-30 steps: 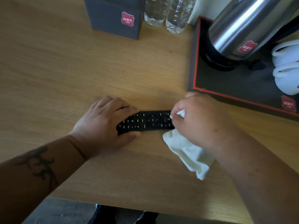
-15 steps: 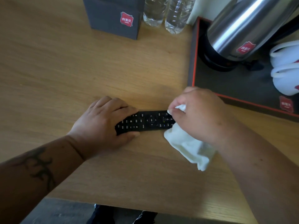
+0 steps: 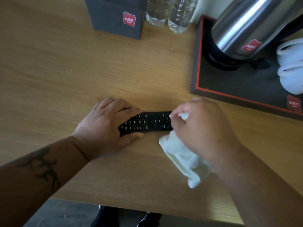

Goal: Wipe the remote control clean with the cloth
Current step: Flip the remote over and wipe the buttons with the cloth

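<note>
A black remote control [image 3: 148,122] lies flat and crosswise on the wooden table [image 3: 65,71], buttons up. My left hand [image 3: 106,126] holds its left end, fingers over the top and thumb along the near edge. My right hand [image 3: 201,130] grips a white cloth [image 3: 182,158] and covers the remote's right end; the cloth trails down and to the right from under the hand, with a small fold showing at the fingertips. The remote's right end is hidden by that hand.
A dark tray with a red border [image 3: 218,94] at the right carries a steel kettle [image 3: 246,28] and white cups [image 3: 290,69]. A grey box [image 3: 114,17] and two water bottles [image 3: 168,12] stand at the back. The table's near edge runs just below my arms.
My right hand with the cloth has shifted slightly along the remote's right end, and the hanging cloth has swung a little. My left hand and the remote stay in place.
</note>
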